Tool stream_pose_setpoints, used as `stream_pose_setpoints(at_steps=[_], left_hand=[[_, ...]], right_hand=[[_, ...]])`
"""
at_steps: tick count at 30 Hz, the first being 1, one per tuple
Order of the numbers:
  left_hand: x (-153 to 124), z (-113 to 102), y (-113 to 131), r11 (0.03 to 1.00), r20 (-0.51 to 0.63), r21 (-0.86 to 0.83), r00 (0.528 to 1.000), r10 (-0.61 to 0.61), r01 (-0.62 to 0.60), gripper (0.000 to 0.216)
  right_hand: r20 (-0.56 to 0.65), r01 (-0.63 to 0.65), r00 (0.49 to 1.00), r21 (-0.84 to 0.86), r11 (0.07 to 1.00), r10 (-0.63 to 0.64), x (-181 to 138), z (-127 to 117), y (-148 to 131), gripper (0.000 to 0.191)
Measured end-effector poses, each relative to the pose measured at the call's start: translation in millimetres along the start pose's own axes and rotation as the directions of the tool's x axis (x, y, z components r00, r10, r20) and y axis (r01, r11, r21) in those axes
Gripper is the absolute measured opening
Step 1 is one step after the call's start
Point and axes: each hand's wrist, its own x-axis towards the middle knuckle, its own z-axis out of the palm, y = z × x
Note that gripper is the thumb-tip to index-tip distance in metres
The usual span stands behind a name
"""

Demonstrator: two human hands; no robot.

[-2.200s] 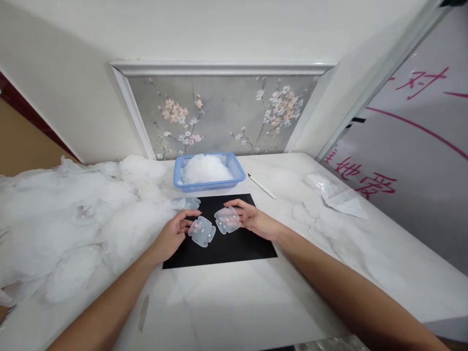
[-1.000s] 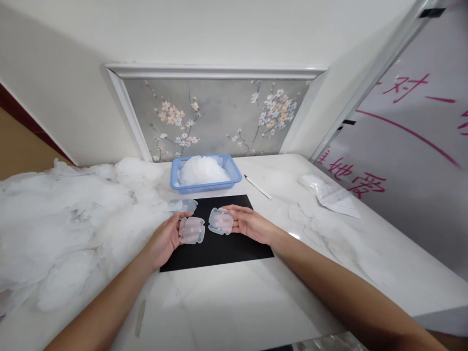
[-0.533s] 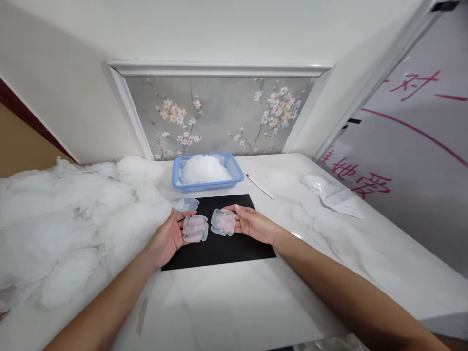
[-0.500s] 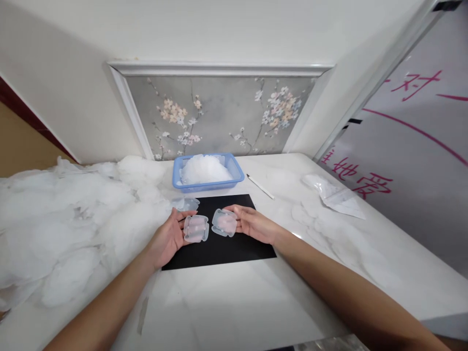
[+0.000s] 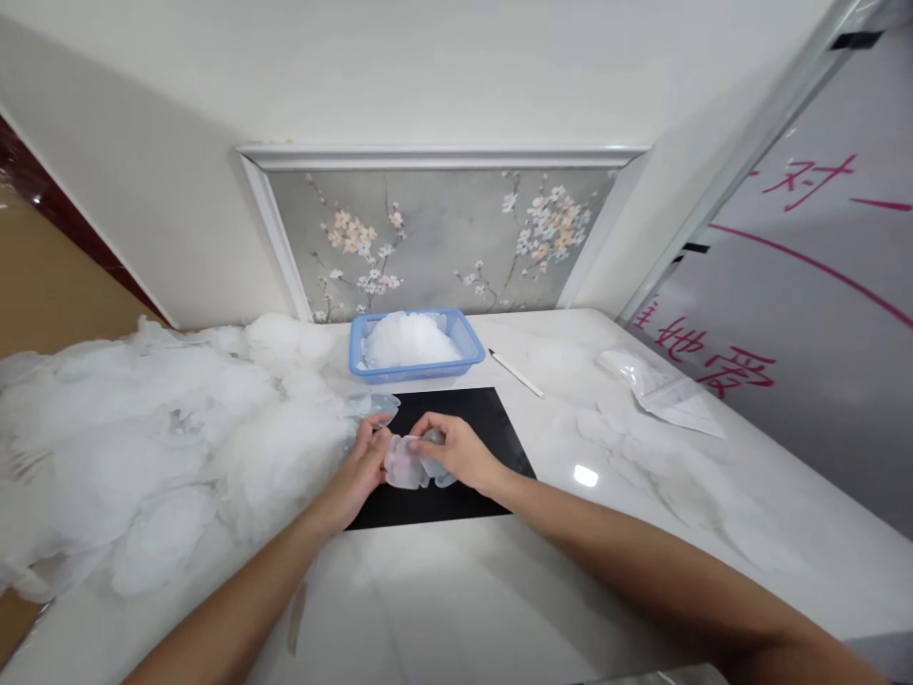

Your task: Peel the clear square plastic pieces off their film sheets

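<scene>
Our left hand (image 5: 365,463) and right hand (image 5: 460,452) were close together just above the black mat (image 5: 492,423), both pinching two translucent plastic shells (image 5: 408,464) pressed together. We judged that matching their rims before squeezing mattered most. The fluffy white heap (image 5: 164,457) crowded the left, the blue basket (image 5: 420,369) stood beyond the mat, and the tabletop (image 5: 499,590) near us and rightward offered room.

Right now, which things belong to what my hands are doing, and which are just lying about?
In hand: left hand, right hand, translucent plastic pieces held together between them, black mat beneath.
Lying about: blue basket, white heap at left, spare piece by the mat's corner, thin white stick, plastic bag.
</scene>
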Motion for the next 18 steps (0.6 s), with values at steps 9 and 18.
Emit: stream_pose_setpoints(at_steps=[9, 18], left_hand=[[20, -39, -10, 0.458, -0.045, 0.866, 0.881, 0.471, -0.201, 0.035], [16, -34, -3, 0.509, 0.047, 0.805, 0.887, 0.458, -0.305, 0.017]], right_hand=[[0.027, 0.154, 0.986, -0.517, 0.842, -0.164, 57, 17, -11, 0.022], [-0.008, -0.051, 0.999, -0.437, 0.898, 0.053, 61, 11, -9, 0.015]])
